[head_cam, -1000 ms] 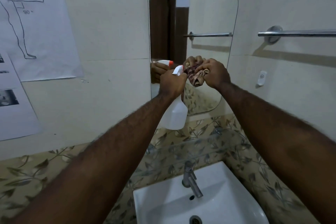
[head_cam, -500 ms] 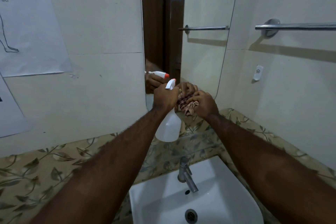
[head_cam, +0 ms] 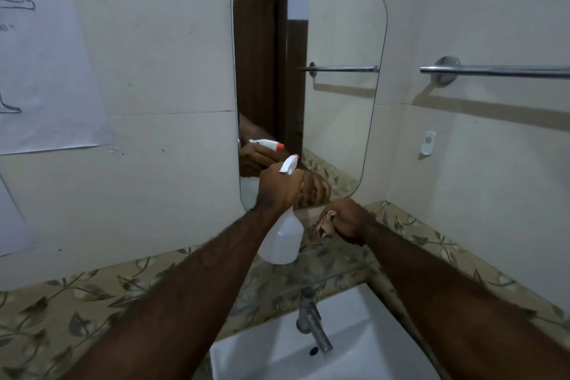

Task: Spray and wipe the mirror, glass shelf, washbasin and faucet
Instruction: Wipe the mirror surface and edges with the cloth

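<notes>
Your left fingers (head_cam: 297, 177) wrap tight around the neck of one white spray bottle (head_cam: 282, 239), the left hand (head_cam: 277, 187) raised before the lower edge of the mirror (head_cam: 339, 25). The bottle's orange-tipped nozzle (head_cam: 294, 157) points up and to the right, toward the glass, and its body hangs below your fist, tilted.

Your right fingers (head_cam: 337, 213) are curled shut on one bunched, patterned cloth (head_cam: 322, 227); the right hand (head_cam: 347, 220) sits just under the mirror's bottom edge, right of the bottle, with the cloth poking out to the left of the fist, near the bottle. Whether the cloth touches the wall or the shelf you cannot tell.

Two hands, two bare forearms, one bottle, one cloth. The single mirror, rounded at its corners, doubles the count: it reflects both hands and the nozzle, plus a dark door frame and a rail.

Below the hands, one glass shelf (head_cam: 336, 274) runs across a band of leaf-patterned tile (head_cam: 61, 296), hard to make out against the print. Under it stand one steel faucet (head_cam: 311, 325) and one white washbasin (head_cam: 364, 345), its drain hole just below the spout.

On the right wall hang one towel rail (head_cam: 493, 71) and one small white hook (head_cam: 428, 142). Two paper posters (head_cam: 46, 71) are fixed to the left wall.
</notes>
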